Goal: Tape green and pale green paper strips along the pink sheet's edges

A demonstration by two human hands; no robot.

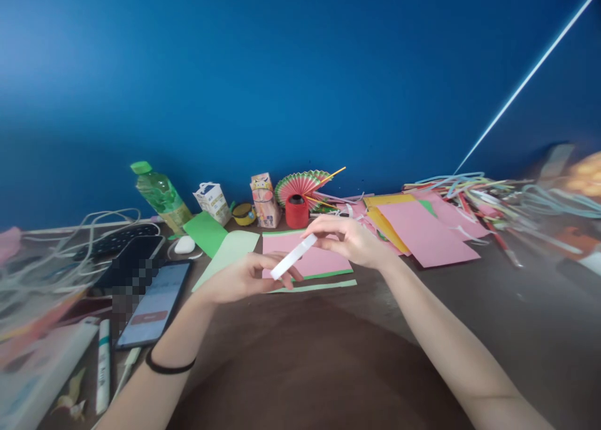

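Marker (102, 367) and phone (162, 308) lie at the left of the desk (469, 305), close to our left forearm; if we push that elbow outward, the marker could roll or the phone could be nudged. Further back stands a green-capped bottle (162, 195), with a green card (205, 233) beside a paler sheet (230, 251). Our left hand (241, 278) curls its fingers about the lower end of a white roll (293, 256), which is held in the air over a pink sheet (328, 266) with green edges. Edge-on, the roll is probably tape, though we can't be certain. If so, a loose end could cling to our fingers. Just in front of the pink sheet lies a pale green strip (328, 286), near enough that a low sweep of the fingertips could knock it askew. Behind, a red container (297, 216) stands by a paper fan (295, 186). Our right hand (350, 241) pinches the roll's upper end between thumb and fingertips; should both grips slacken, it would drop. Rightmost, loose pink papers (429, 233) overlap near our wrist, where a careless swing could scatter them.
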